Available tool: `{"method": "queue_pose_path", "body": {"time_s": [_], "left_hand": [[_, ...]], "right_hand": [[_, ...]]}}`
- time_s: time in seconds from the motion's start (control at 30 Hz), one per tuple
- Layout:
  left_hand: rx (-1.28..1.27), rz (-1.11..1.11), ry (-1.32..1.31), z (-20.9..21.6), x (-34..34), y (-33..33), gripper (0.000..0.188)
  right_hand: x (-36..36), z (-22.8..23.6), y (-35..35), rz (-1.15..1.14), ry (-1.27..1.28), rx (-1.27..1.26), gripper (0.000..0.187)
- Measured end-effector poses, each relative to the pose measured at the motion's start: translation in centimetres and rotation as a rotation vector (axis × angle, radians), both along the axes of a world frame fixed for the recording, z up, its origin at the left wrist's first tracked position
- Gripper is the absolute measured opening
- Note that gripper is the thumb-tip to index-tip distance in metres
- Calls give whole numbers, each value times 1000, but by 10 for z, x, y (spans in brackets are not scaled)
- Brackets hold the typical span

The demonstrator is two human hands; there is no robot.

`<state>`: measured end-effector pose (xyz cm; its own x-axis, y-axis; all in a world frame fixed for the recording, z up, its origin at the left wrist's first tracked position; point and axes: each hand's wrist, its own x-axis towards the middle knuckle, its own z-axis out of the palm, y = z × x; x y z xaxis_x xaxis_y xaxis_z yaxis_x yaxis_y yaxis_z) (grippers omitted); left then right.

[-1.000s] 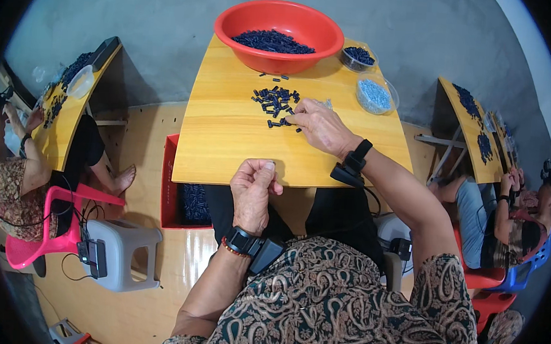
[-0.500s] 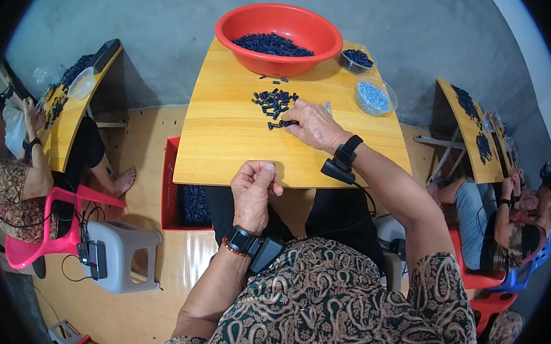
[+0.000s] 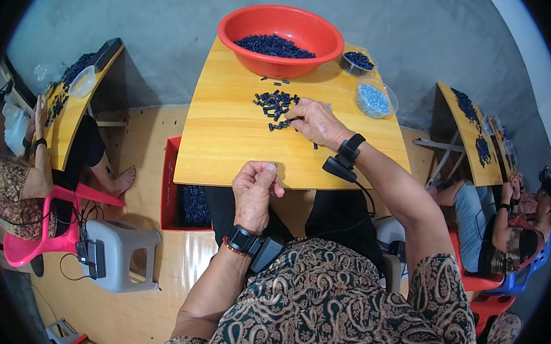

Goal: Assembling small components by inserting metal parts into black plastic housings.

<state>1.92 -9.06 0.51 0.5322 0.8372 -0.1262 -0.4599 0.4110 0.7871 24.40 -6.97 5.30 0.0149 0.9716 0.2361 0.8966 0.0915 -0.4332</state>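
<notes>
A loose pile of small dark-blue cylindrical pieces (image 3: pixel 274 102) lies mid-table. My right hand (image 3: pixel 318 124) is over its right edge, palm down, fingers curled with the tips at the pieces; whatever is between them is hidden. One single dark piece (image 3: pixel 315 146) lies just below that hand. At the table's near edge, my left hand (image 3: pixel 255 193) is closed, thumb pressed against the bent index finger. A tiny dark spot shows by its thumb tip, too small to name. Both wrists wear black bands with small boxes.
A red basin (image 3: pixel 276 65) of dark pieces stands at the far edge. Right of it are clear tubs of dark pieces (image 3: pixel 358 60) and light-blue pieces (image 3: pixel 373 101). A red box (image 3: pixel 169 197) sits below left. People work at side tables (image 3: pixel 84 107) (image 3: pixel 473 137).
My right hand has shifted slightly right along the pile, and a single dark piece now shows below it. My left hand stays put. The person at left has brought their hands together.
</notes>
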Motion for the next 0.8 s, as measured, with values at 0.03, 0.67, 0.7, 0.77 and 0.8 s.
{"method": "queue_pose_path", "body": {"time_s": [0.03, 0.67, 0.7, 0.77, 0.8], "left_hand": [[-1, -1, 2, 0, 0, 0, 11], [-19, -4, 29, 4, 0, 1, 12], [-27, -1, 16, 3, 0, 1, 11], [-36, 3, 5, 6, -1, 1, 11], [24, 74, 37, 9, -2, 1, 10]], "right_hand": [[-2, 0, 0, 2, 0, 6, 17], [6, -7, 13, -169, 34, 6, 19], [5, -6, 12, -166, 38, 24, 19], [-1, 0, 9, -162, 43, 42, 18], [-5, 2, 7, -139, 80, 47, 18]]}}
